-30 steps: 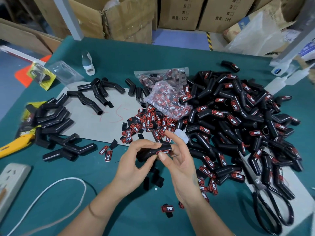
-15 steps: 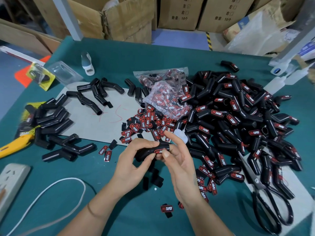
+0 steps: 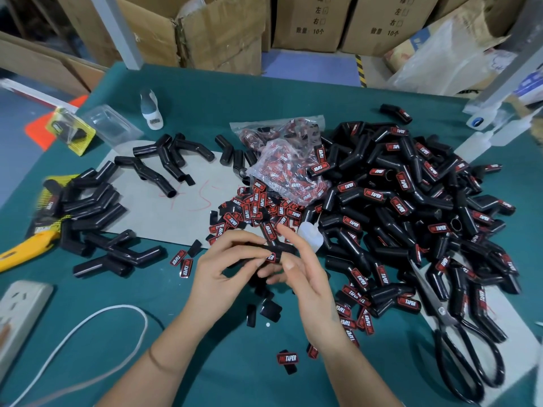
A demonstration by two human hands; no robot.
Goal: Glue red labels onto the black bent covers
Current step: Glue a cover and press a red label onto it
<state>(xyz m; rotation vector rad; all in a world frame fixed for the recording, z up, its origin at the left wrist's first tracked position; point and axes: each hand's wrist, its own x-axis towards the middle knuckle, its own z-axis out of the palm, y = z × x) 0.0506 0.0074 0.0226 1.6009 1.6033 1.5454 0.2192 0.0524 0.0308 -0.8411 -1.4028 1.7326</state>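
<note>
We hold one black bent cover (image 3: 258, 254) above the green table (image 3: 205, 362), just in front of the grey cardboard sheet (image 3: 164, 212). Our left hand (image 3: 223, 274) grasps the cover, fingers curled over its top and thumb beneath. Our right hand (image 3: 305, 283) supports the cover's right end: the thumb and lower fingers pinch it at the red label (image 3: 271, 257), while the index finger stands straight, clear of the part.

Loose red labels (image 3: 252, 210) lie heaped on the near right corner of the cardboard sheet, beside a clear bag of labels (image 3: 288, 171). A small white glue bottle (image 3: 308, 233) lies just beyond the right hand, at the edge of the large pile of labelled covers (image 3: 411, 207) on the right. Unlabelled covers (image 3: 91, 201) lie in groups on the left, on and around the sheet.

Black-handled scissors (image 3: 458, 348) lie at the near right. A yellow utility knife (image 3: 23, 251), a white power strip (image 3: 20, 309) and a white cable (image 3: 88, 327) occupy the near left.
</note>
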